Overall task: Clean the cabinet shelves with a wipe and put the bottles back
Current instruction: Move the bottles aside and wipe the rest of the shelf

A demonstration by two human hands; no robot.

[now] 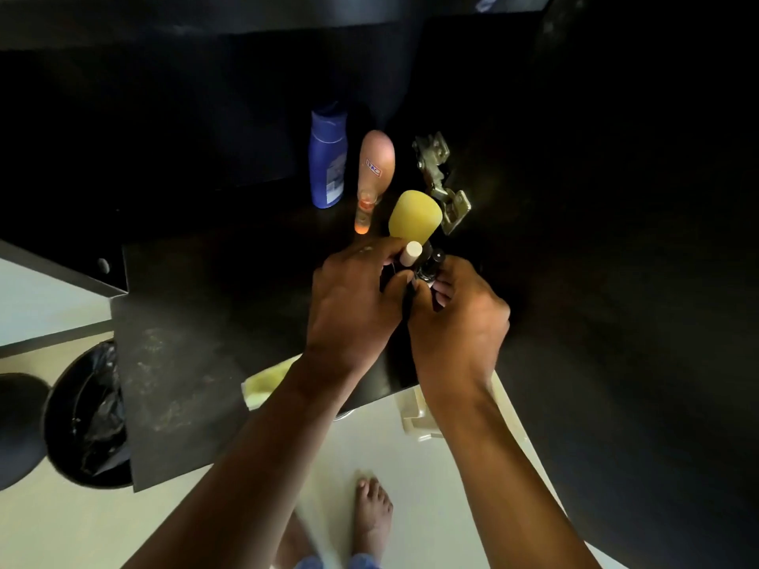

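Far left, floor level: black-lined waste bin, partly tucked under the front edge of the dark shelf. Shelf front corner jutting toward the pale floor; broad bare shelf surface from that corner rightward to the hands. Pale yellow wipe at the shelf's front edge, partly hidden by the left forearm.

Rear centre, upright and just beside each other: blue bottle, then peach bottle, cap end facing the camera. Open shelf between these and the hands.

Left hand: fingers curled round a cluster of small bottles; yellow bottle and a cream cap projecting above the grip. Right hand: fingers pinching a small dark bottle in the same cluster, touching the left hand.

Right of the cluster: metal hinge, close to the yellow bottle. Beyond it, cabinet interior too dark to resolve.
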